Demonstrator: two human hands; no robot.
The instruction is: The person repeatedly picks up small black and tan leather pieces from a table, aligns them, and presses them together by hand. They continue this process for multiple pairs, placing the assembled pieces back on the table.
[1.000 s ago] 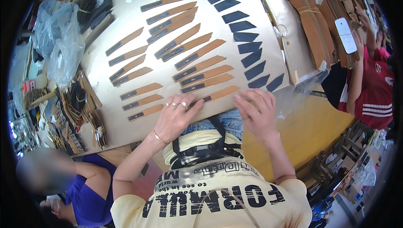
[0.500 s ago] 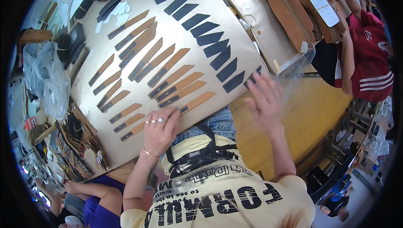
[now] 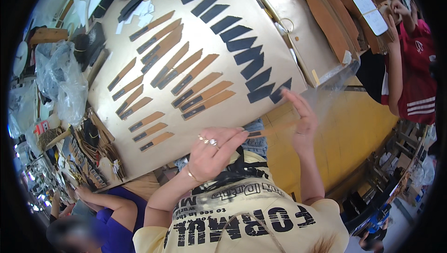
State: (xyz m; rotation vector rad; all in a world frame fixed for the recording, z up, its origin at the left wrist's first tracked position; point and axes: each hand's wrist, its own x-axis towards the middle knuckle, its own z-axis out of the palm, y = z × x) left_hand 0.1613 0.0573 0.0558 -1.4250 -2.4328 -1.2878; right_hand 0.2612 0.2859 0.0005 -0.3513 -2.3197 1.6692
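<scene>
From where I'm standing, the left hand point(image 3: 216, 153) is pinching a narrow brown strip point(image 3: 274, 128) by its dark end, just off the near edge of the desk point(image 3: 142, 164). The strip's long axis is running crosswise between the two hands, rising slightly rightward, with its plain brown end pointing at the right hand point(image 3: 305, 119). That hand is holding its fingers outstretched toward the nearest dark piece point(image 3: 281, 92), on the desk's edge. The strip's far end is blurring near its palm (whether the right hand is gripping it too, I can't tell).

Ahead of the left hand, other brown strips point(image 3: 215, 101) are lying in slanting rows, their dark ends toward the person, their brown ends pointing away and rightward. Beyond the right hand's fingertips, a line of dark pieces point(image 3: 249, 55) is running up and leftward. Farther out to the right of the right hand, a co-worker point(image 3: 421, 80) in red is standing near a brown bundle point(image 3: 330, 24) and a white card point(image 3: 370, 14).
</scene>
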